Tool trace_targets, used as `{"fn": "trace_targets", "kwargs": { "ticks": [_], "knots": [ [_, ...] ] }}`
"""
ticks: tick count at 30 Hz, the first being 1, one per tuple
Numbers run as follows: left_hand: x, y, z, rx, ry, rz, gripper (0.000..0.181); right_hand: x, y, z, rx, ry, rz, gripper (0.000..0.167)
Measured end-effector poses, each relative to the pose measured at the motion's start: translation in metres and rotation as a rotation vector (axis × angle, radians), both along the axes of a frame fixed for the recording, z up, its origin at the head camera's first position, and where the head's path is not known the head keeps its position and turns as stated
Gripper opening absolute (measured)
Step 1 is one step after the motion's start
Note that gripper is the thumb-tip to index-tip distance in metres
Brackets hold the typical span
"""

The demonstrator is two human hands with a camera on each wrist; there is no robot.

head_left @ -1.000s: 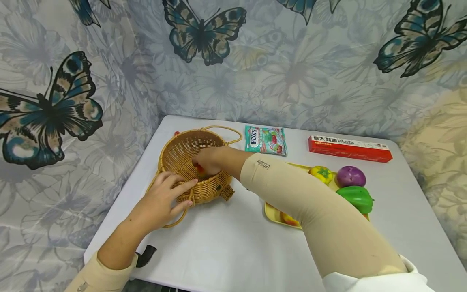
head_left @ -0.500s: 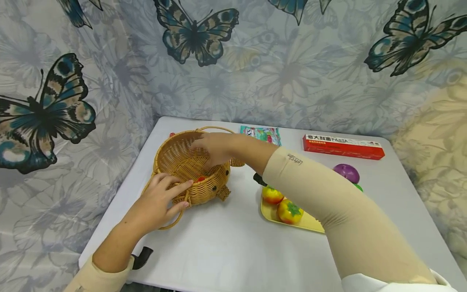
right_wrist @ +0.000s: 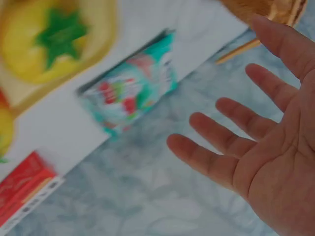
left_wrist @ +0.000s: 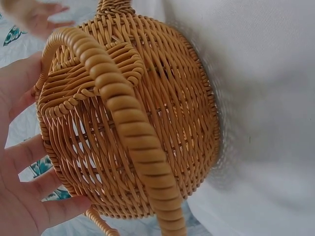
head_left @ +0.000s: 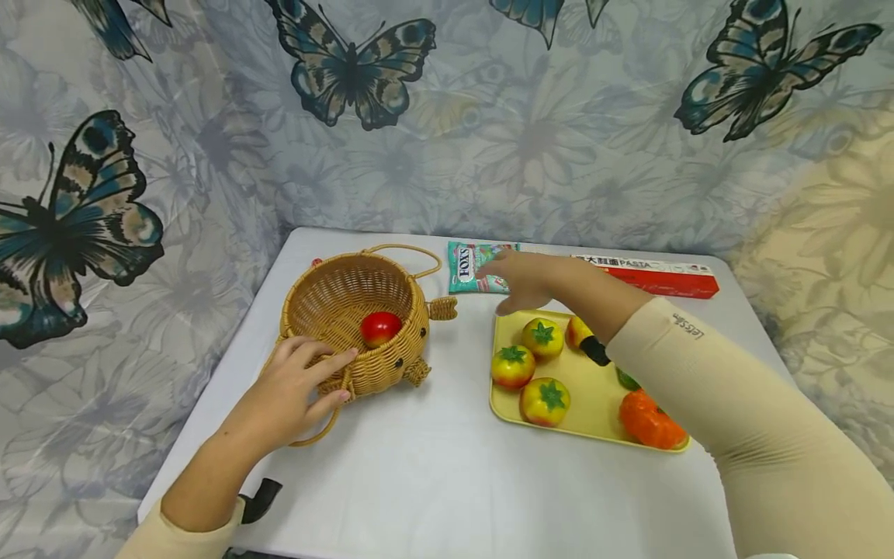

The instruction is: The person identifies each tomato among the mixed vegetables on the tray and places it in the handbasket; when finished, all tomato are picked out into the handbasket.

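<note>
A wicker basket [head_left: 380, 371] with looped handles stands at the left of the table. My left hand [head_left: 289, 388] holds its near-left rim, fingers over the edge and thumb on the outside by a handle. In the left wrist view, the spread fingers partly disappear behind the rim of the woven wall. Inside the basket lies a shiny red round fruit [head_left: 380, 329]. My right hand [head_left: 527, 279] is in the air between the candy bag [head_left: 464, 268] and the yellow tray [head_left: 594, 415]. Its fingers are spread and hold nothing, as the right wrist view confirms.
On the tray sit several yellow-red fruits [head_left: 545, 401] with green star-shaped tops, plus an orange pumpkin-like vegetable [head_left: 649, 419]. Part of the tray is hidden by the right arm. A red pasta box [head_left: 663, 279] lies at the back right. Patterned cloth [head_left: 531, 155] hangs behind the table.
My right hand has come out of the basket and moved right, holding nothing. The red fruit now shows fully inside the basket. My left hand stays on the rim. The view has shifted slightly right.
</note>
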State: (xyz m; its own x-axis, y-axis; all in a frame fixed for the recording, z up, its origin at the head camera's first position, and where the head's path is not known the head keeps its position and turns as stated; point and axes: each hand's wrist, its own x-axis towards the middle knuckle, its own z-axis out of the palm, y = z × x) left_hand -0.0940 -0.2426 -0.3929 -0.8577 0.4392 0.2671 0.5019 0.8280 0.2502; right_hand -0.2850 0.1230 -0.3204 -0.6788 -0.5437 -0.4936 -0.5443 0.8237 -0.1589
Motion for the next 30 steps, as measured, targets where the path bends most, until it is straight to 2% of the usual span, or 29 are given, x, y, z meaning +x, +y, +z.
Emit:
{"fn": "trace_targets", "kwargs": {
  "ticks": [7,12,17,23,30],
  "knots": [
    [0.001,0.001,0.0,0.005,0.006,-0.004,0.055,0.004,0.07,-0.025,0.01,-0.048,-0.12,0.068],
    [0.001,0.001,0.001,0.004,0.014,-0.004,0.055,0.009,0.103,-0.037,0.008,-0.09,-0.181,0.069],
    [0.001,0.002,0.002,0.006,0.035,-0.013,0.055,0.014,0.12,-0.049,0.015,-0.117,-0.223,0.074],
    [0.001,0.002,0.003,0.011,0.048,-0.019,0.054,0.017,0.132,-0.063,0.013,-0.128,-0.258,0.072],
    [0.0,0.002,0.002,0.014,0.066,-0.025,0.055,0.017,0.137,-0.068,-0.033,-0.102,-0.26,0.067]
  ]
}}
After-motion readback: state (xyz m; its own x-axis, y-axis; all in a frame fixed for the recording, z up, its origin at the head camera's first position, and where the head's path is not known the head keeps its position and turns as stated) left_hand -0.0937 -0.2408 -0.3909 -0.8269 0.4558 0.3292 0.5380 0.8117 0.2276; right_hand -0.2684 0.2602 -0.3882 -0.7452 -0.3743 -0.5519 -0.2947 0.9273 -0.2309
